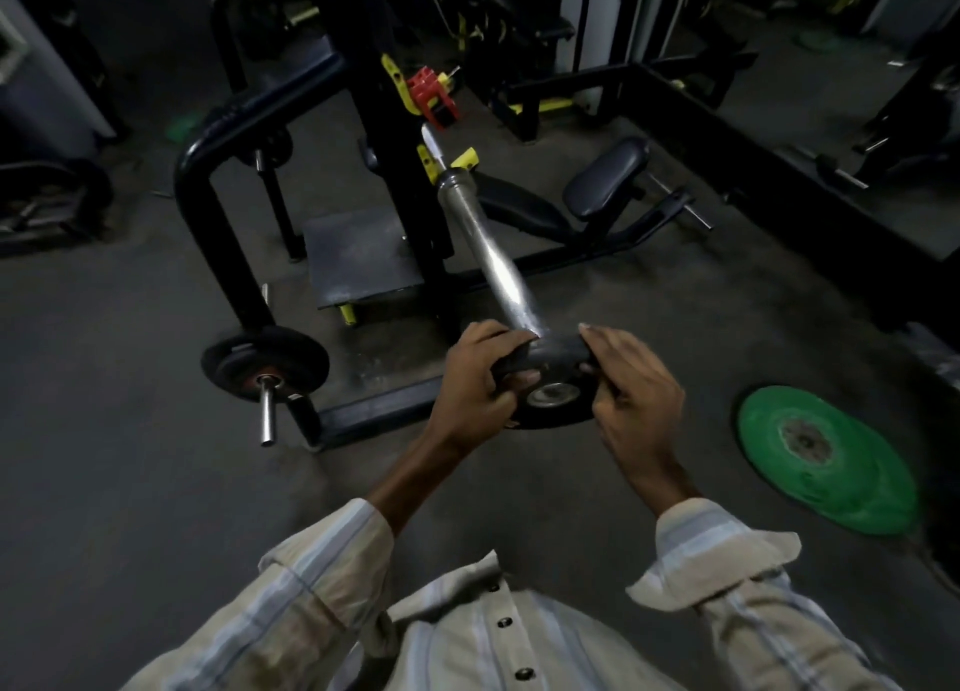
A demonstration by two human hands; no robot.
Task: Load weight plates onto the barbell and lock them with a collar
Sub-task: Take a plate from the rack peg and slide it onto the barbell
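While the big dark rack [218, 253] stands at ten o'clock, one green plate [826, 456] lies at three o'clock. One barbell sleeve [493, 253] points from the middle toward twelve. Left hand [475, 383] and right hand [636, 394] each grip one small black plate [553, 378] on its near end.

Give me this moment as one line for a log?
step: loading plate | left hand: on plate | right hand: on plate | plate: at sleeve end | collar: not seen
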